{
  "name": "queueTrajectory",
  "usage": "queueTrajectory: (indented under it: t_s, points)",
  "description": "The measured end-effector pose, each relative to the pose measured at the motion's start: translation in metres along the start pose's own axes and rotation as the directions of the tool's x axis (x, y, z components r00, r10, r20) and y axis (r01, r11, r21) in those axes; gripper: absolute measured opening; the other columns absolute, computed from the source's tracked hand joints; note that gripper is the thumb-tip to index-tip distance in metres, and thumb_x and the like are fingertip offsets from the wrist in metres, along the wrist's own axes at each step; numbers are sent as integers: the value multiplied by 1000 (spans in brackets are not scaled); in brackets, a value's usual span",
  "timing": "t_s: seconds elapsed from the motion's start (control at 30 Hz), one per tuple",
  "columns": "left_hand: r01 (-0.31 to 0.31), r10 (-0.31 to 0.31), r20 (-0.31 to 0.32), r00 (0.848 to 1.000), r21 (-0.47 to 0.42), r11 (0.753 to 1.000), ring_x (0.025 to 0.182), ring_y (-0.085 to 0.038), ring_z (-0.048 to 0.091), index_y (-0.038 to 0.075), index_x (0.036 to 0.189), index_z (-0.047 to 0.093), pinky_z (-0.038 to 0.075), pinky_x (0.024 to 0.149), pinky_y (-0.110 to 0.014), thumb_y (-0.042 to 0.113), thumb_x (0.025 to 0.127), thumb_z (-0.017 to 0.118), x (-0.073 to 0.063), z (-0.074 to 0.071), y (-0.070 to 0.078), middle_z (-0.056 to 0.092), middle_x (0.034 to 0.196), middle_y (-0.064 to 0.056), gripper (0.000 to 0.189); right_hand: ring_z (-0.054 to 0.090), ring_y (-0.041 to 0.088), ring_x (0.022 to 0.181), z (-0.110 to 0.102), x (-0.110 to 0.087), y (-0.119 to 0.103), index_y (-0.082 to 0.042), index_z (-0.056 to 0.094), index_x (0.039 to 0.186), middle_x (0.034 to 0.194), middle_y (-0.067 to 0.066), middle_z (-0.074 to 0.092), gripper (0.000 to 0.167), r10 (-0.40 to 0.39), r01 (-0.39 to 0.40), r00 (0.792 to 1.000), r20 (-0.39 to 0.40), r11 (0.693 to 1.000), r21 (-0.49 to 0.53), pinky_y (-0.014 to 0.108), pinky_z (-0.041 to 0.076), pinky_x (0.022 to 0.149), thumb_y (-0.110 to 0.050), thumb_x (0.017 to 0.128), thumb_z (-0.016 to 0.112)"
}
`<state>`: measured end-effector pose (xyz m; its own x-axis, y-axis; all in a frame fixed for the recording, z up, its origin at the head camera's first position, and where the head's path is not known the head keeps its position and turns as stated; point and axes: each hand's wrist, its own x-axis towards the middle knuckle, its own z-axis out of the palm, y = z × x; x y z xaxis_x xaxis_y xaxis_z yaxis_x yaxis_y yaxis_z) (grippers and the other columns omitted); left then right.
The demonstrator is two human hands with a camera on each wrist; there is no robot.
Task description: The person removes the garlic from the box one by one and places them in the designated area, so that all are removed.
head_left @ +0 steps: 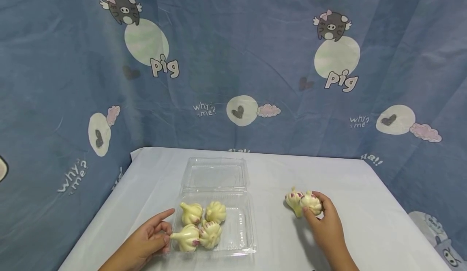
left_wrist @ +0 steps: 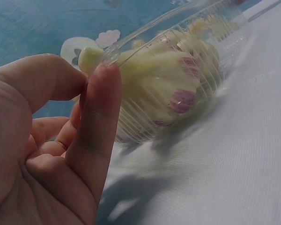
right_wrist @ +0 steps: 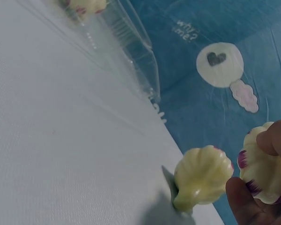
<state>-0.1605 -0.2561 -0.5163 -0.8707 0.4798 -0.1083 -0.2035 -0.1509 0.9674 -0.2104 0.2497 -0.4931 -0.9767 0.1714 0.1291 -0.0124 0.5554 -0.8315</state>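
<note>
My left hand pinches the left rim of a clear plastic clamshell box between thumb and finger. Several pale garlic bulbs with purple marks sit in the box's left part; the stem of the front-left garlic bulb points toward that hand. In the left wrist view, garlic shows through the ridged plastic wall. Out to the right, my right hand grips a garlic bulb between thumb and fingers. Close beside it, another garlic bulb lies on the table.
The box's lid lies folded back behind its base. A white cloth covers the table. A blue printed curtain hangs behind the table and along its sides.
</note>
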Motion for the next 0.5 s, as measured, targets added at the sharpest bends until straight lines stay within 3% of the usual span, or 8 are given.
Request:
queueTrajectory:
  t_s: [0.1, 0.33, 0.5]
  points:
    - [-2, 2, 5, 1000, 1, 1000, 87, -10, 65, -6, 164, -8, 61, 80, -26, 3, 108, 53, 0, 0, 1, 55, 115, -1, 83, 56, 30, 133, -1, 1, 1, -9, 45, 153, 148, 17, 55, 60, 6, -6, 1000, -6, 1000, -10, 25, 51, 95, -19, 100, 72]
    - [-5, 5, 16, 1000, -8, 1000, 87, -10, 65, -5, 164, -7, 61, 81, -26, 3, 109, 52, 0, -1, 0, 55, 115, 0, 82, 50, 35, 140, -4, 4, 7, -6, 43, 154, 151, 20, 52, 61, 30, -30, 1000, 0, 1000, 1, 51, 43, 111, -16, 101, 70]
    - [-14, 14, 31, 999, 1, 1000, 87, -9, 65, -7, 163, -8, 61, 81, -26, 4, 110, 51, 0, -1, 0, 55, 115, 1, 81, 50, 35, 140, -6, 6, 14, -7, 43, 154, 151, 20, 53, 62, 40, -40, 999, 10, 999, -17, 50, 42, 112, -18, 100, 71]
